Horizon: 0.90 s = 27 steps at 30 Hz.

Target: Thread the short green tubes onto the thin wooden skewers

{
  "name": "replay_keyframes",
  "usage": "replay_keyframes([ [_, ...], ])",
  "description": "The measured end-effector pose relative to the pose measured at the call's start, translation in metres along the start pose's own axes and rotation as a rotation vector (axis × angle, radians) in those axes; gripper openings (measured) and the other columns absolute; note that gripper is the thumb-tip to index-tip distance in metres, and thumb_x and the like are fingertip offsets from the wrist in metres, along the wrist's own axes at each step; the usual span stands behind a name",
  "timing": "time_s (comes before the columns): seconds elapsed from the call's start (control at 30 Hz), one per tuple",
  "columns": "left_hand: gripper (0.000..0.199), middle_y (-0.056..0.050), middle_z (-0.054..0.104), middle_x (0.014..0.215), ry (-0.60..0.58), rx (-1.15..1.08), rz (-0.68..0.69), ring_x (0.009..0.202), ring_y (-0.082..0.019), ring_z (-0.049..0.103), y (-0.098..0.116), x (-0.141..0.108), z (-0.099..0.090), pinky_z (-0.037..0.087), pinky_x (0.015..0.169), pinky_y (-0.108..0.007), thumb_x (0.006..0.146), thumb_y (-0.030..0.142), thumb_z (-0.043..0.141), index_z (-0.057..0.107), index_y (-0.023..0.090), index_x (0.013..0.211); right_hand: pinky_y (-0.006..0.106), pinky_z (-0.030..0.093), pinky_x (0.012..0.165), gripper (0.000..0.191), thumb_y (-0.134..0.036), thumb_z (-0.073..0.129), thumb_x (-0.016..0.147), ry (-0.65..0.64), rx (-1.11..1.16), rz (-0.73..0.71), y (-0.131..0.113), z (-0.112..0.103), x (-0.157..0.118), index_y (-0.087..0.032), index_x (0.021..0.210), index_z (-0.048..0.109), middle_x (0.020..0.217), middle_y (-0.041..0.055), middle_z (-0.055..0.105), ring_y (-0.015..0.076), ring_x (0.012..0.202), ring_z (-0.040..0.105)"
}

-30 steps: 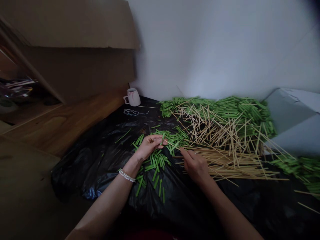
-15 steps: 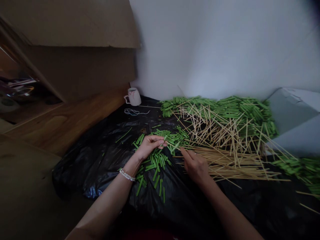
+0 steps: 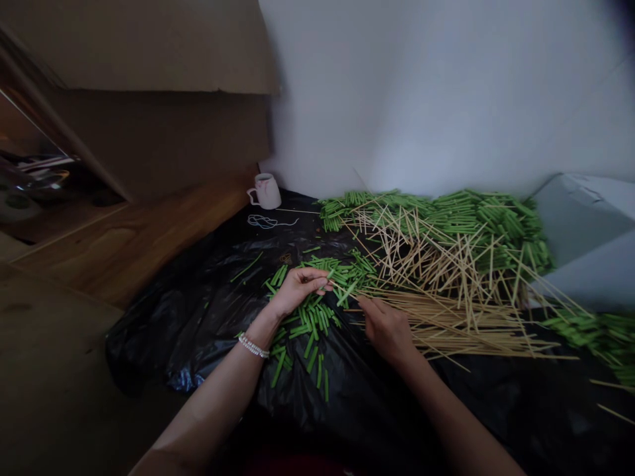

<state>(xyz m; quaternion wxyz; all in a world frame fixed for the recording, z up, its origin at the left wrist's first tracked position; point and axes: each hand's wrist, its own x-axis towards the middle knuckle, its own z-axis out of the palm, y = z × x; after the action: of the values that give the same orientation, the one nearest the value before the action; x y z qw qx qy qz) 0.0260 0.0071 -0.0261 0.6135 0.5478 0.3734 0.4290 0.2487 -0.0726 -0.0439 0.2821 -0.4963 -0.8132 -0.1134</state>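
Between thumb and fingers, my left hand (image 3: 301,289) pinches a short green stem piece (image 3: 330,274) at the tip of a thin stick. My right hand (image 3: 388,328) is closed on that thin tan stick (image 3: 344,289), which runs from it toward my left hand. Beneath and around my left hand lies a loose pile of cut green pieces (image 3: 317,317). Right of it, many tan sticks (image 3: 461,324) lie in a flat bundle beside my right hand, with more sticks crossed at angles behind them.
Black plastic sheeting (image 3: 169,317) covers the work surface. A large heap of green pieces (image 3: 456,211) lies along the wall, with another heap (image 3: 605,337) at far right. A white mug (image 3: 268,192) and a tangled thread (image 3: 265,221) sit at the back left, near cardboard (image 3: 163,132).
The view has shifted very slightly. Both hands keep nearly the same position and the same hold.
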Motion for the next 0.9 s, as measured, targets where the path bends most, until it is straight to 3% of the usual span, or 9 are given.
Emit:
replay_keyframes([
  [0.17, 0.034, -0.006, 0.074, 0.082, 0.021, -0.053, 0.013, 0.074, -0.017, 0.069, -0.0015, 0.0018, -0.0015, 0.053, 0.067, -0.027, 0.070, 0.033, 0.078, 0.069, 0.013, 0.095, 0.022, 0.043, 0.064, 0.037, -0.004, 0.041, 0.085, 0.025, -0.026, -0.031, 0.0011, -0.0012, 0.0011, -0.015, 0.113, 0.063, 0.084, 0.0046, 0.069, 0.0129, 0.073, 0.063],
  [0.33, 0.025, -0.004, 0.072, 0.071, 0.057, -0.057, -0.002, 0.063, -0.013, 0.064, -0.0046, 0.0038, -0.0019, 0.051, 0.064, -0.024, 0.068, 0.032, 0.080, 0.071, 0.012, 0.079, 0.022, 0.042, 0.062, 0.037, -0.005, 0.041, 0.086, 0.072, -0.060, -0.046, 0.0013, -0.0010, 0.0006, -0.015, 0.112, 0.064, 0.077, 0.0033, 0.068, 0.0118, 0.068, 0.061],
  [0.5, 0.024, -0.004, 0.072, 0.073, 0.027, -0.101, -0.006, 0.062, -0.012, 0.063, -0.0057, 0.0037, -0.0011, 0.049, 0.061, -0.023, 0.066, 0.031, 0.081, 0.072, 0.012, 0.079, 0.023, 0.042, 0.061, 0.037, -0.005, 0.041, 0.086, 0.127, -0.077, -0.053, -0.0003, -0.0002, -0.0001, -0.014, 0.115, 0.063, 0.072, 0.0024, 0.065, 0.0122, 0.063, 0.058],
  [0.73, 0.025, -0.006, 0.073, 0.075, 0.005, -0.053, -0.021, 0.063, -0.013, 0.063, -0.0032, 0.0009, -0.0006, 0.051, 0.063, -0.025, 0.066, 0.032, 0.080, 0.073, 0.012, 0.080, 0.023, 0.046, 0.065, 0.029, -0.011, 0.042, 0.090, 0.037, 0.162, 0.051, -0.0041, 0.0036, -0.0016, -0.016, 0.108, 0.064, 0.081, 0.0045, 0.068, 0.0132, 0.071, 0.062],
  [0.9, 0.025, -0.005, 0.072, 0.072, -0.012, -0.029, -0.038, 0.061, -0.013, 0.063, -0.0018, 0.0002, 0.0007, 0.052, 0.064, -0.026, 0.066, 0.033, 0.080, 0.073, 0.012, 0.077, 0.023, 0.046, 0.066, 0.035, -0.009, 0.040, 0.089, 0.077, 0.078, 0.028, -0.0026, 0.0033, -0.0019, -0.015, 0.113, 0.064, 0.075, 0.0039, 0.066, 0.0136, 0.070, 0.061],
])
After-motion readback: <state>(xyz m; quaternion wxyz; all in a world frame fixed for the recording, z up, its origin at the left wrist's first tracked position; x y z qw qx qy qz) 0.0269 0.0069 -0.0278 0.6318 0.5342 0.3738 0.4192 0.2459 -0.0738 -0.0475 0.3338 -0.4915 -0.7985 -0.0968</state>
